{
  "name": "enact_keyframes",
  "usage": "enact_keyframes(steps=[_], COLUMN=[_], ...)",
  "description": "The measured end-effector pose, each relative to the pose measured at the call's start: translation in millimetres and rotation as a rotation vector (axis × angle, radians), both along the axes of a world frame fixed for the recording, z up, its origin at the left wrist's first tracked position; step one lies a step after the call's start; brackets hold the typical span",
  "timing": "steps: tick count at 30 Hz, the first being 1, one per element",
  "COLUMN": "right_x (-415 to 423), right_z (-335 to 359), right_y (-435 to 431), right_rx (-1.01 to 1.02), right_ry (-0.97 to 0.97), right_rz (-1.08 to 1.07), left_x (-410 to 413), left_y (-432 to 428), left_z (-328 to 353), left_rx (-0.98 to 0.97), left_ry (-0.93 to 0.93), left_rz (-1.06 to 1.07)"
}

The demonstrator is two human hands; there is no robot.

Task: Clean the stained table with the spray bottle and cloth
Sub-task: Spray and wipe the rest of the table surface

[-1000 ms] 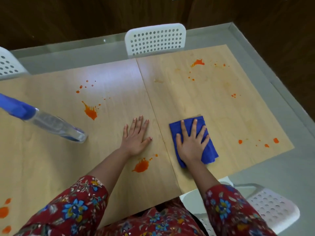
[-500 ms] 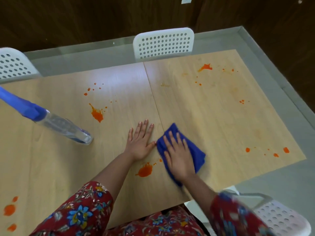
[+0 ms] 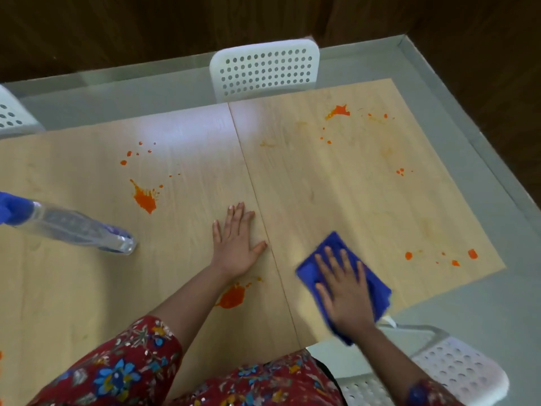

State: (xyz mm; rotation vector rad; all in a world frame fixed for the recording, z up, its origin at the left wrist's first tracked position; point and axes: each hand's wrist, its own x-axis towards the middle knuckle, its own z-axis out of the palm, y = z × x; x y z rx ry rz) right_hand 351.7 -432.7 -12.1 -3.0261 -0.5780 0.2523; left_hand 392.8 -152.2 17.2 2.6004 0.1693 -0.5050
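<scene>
1. At far left, the bottle (image 3: 82, 230) stands on the table (image 3: 336, 194), well apart from both hands, likely parked out of the wiping path.
2. Left hand (image 3: 235, 244) lies flat with straight fingers, grasping nothing, just left of the seam; it seems to brace the lean.
3. A stain (image 3: 232, 297) beside that wrist is unwiped.
4. Right hand (image 3: 345, 294) presses the cloth (image 3: 333, 244) flat with spread fingers, close to the near edge. Bare wood lies ahead, and the spots (image 3: 439, 256) to its right sit near the right edge.
</scene>
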Motion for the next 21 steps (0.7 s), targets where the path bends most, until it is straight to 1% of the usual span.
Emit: enact_keyframes(steps=[3, 5, 7, 8, 9, 11, 12, 13, 14, 17, 19, 20, 21], right_x=[41.4, 84.7, 112.8, 115.7, 106.8, 70.1, 51.9, 40.3, 36.4, 70.3, 112.7, 129.7, 138.3], right_z=[1.2, -2.4, -0.6, 0.1, -0.1, -0.9, -1.1, -1.8, -1.7, -3.0, -6.4, -4.6, -3.2], right_y=[-61.7, -60.8, -28.1, -11.3, 2.2, 3.7, -10.0, -31.0, -54.9, -104.7, -101.3, -87.4, -72.8], right_rx=[-0.013, 0.017, 0.029, 0.039, 0.042, 0.021, 0.017, 0.022, 0.018, -0.002, 0.025, 0.038, 0.048], right_ry=[0.014, 0.003, -0.011, -0.036, -0.046, 0.01, 0.025, 0.033, 0.034, 0.013, 0.018, 0.021, 0.01], right_rz=[-0.406, -0.541, -0.56, -0.508, -0.405, -0.145, -0.092, -0.114, -0.195, -0.535, -0.705, -0.731, -0.694], left_x=[7.1, 12.8, 23.0, 30.3, 35.2, 45.6, 49.0, 51.2, 52.3, 54.4, 53.6, 53.1, 52.2], left_y=[-16.7, -21.5, -27.0, -31.3, -34.6, -40.2, -41.6, -41.8, -41.7, -41.5, -43.2, -43.9, -45.4], left_z=[1.7, 2.7, 3.0, 3.5, 3.3, 1.3, -0.2, -2.1, -3.5, -4.5, -4.5, -4.4, -5.0], left_rx=[0.001, 0.012, 0.014, 0.01, 0.014, 0.047, 0.067, 0.083, 0.093, 0.111, 0.121, 0.124, 0.118], left_ry=[-0.002, 0.008, 0.02, 0.03, 0.04, 0.064, 0.081, 0.098, 0.115, 0.138, 0.136, 0.128, 0.127], left_rz=[-0.087, -0.129, -0.162, -0.176, -0.186, -0.212, -0.232, -0.253, -0.268, -0.264, -0.258, -0.253, -0.25])
